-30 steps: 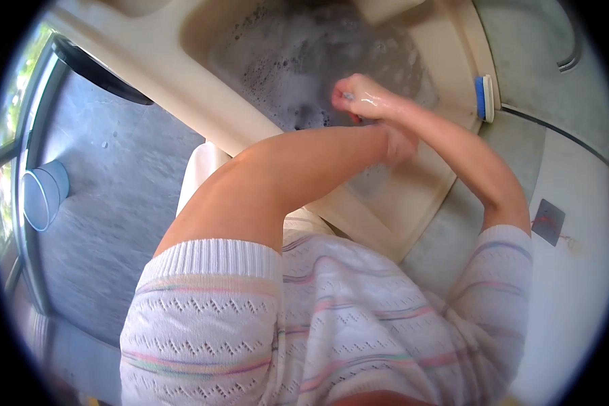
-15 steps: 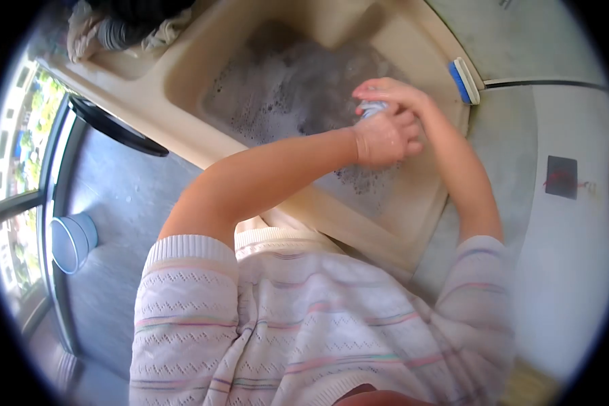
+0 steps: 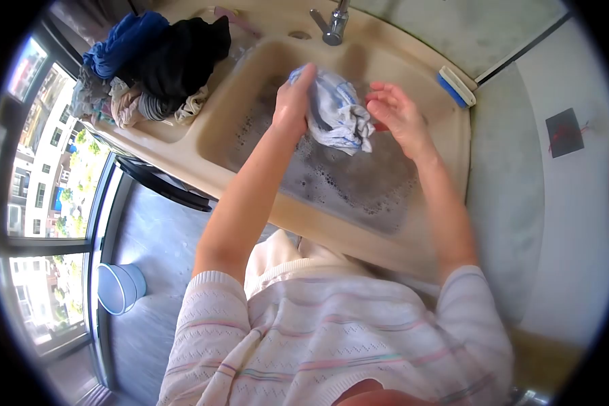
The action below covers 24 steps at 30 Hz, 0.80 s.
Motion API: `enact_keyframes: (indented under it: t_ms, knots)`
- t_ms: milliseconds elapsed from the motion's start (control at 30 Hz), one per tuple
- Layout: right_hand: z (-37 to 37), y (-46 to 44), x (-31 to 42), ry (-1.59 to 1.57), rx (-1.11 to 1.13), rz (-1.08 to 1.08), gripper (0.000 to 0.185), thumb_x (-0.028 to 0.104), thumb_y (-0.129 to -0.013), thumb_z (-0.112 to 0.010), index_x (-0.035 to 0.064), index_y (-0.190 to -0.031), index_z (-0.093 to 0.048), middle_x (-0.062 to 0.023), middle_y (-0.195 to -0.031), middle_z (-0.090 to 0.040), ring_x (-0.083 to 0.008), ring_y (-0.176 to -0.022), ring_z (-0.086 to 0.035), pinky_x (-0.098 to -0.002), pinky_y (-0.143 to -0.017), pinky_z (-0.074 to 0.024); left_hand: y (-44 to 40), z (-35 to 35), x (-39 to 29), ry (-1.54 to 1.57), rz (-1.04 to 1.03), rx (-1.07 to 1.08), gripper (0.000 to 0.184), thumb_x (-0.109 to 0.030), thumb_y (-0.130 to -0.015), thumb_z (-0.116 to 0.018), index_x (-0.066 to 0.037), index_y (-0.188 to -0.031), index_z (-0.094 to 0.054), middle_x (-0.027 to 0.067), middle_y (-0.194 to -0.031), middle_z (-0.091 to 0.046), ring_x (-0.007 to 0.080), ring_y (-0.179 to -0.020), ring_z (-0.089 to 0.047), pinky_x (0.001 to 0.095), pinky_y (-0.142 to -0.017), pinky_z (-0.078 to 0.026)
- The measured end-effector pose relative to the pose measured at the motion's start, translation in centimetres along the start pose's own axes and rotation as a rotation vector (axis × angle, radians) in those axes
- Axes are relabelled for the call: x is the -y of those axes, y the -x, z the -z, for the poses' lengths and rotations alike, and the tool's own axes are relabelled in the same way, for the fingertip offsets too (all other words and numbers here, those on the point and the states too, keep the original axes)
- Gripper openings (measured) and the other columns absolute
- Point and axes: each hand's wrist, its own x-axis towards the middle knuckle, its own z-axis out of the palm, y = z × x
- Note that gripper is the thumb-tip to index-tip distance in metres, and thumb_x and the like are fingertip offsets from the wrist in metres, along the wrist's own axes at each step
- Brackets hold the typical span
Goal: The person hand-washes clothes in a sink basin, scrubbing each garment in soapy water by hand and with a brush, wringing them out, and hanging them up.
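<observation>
A wet, crumpled white cloth with blue stripes [image 3: 338, 111] hangs over the soapy water. My left hand [image 3: 296, 101] grips it at its upper left side, thumb over the fabric. To the right of the cloth is my right hand [image 3: 397, 116], fingers spread and slightly curled, apart from it. Beneath both hands, grey sudsy water [image 3: 331, 179] fills part of the beige sink [image 3: 446, 196].
A chrome faucet [image 3: 333, 28] stands at the sink's back. Heaped dark and light clothes [image 3: 183, 64] lie on the left ledge. A blue-bristled brush [image 3: 457, 86] rests on the right rim. A light blue bucket [image 3: 122, 287] sits on the floor.
The hands have moved apart from squeezing the cloth together. The cloth is now opened out more in my left hand, and my right hand has let go. The view has shifted toward the left and back.
</observation>
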Motion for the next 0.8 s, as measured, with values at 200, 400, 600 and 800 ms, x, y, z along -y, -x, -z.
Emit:
enact_keyframes:
  t_ms: [200, 400, 600, 800]
  knots:
    - [-4.6, -1.3, 1.3, 0.069, 0.116, 0.071, 0.030, 0.008, -0.076, -0.061, 0.0024, -0.104, -0.054, -0.0020, -0.083, -0.057, -0.0071, -0.073, -0.053, -0.0203, -0.059, -0.0443, 5.7, 3.3, -6.9, -0.584, -0.139, 0.379, 0.071, -0.016, -0.064, -0.078, 0.001, -0.123, -0.041, 0.0071, -0.103, -0.056, 0.0163, -0.095, -0.052, 0.0279, -0.085, -0.041]
    - [-11.7, -1.1, 7.2, 0.215, 0.095, 0.466, 0.019, -0.010, -0.070, -0.058, 0.0014, -0.085, -0.063, 0.0018, -0.080, -0.055, -0.0032, -0.067, -0.048, -0.0167, -0.061, -0.0405, 16.0, 12.0, -15.5, -1.375, -0.212, 0.306, 0.061, -0.009, -0.059, -0.062, -0.003, -0.117, -0.046, 0.0151, -0.101, -0.059, 0.0241, -0.090, -0.058, 0.0312, -0.082, -0.043]
    - [-22.0, -0.2, 9.9, -0.097, 0.391, 0.393, 0.020, -0.006, -0.070, -0.060, 0.0019, -0.089, -0.061, 0.0040, -0.078, -0.053, -0.0013, -0.068, -0.045, -0.0149, -0.060, -0.0380, 23.6, 22.4, -17.9, -1.459, -0.438, -0.448, 0.022, -0.002, -0.065, -0.054, -0.003, -0.087, -0.059, 0.0119, -0.079, -0.062, 0.0239, -0.075, -0.061, 0.0314, -0.067, -0.046]
    - [-32.5, 2.3, 3.8, 0.443, 0.507, 0.716, 0.029, 0.021, -0.074, -0.067, 0.0047, -0.097, -0.058, -0.0083, -0.092, -0.056, -0.0160, -0.081, -0.053, -0.0271, -0.075, -0.0428, 30.7, 29.2, -19.9, -0.074, -0.165, -0.031, 0.030, -0.018, -0.079, -0.046, 0.005, -0.098, -0.053, 0.0180, -0.077, -0.061, 0.0273, -0.066, -0.061, 0.0356, -0.066, -0.051]
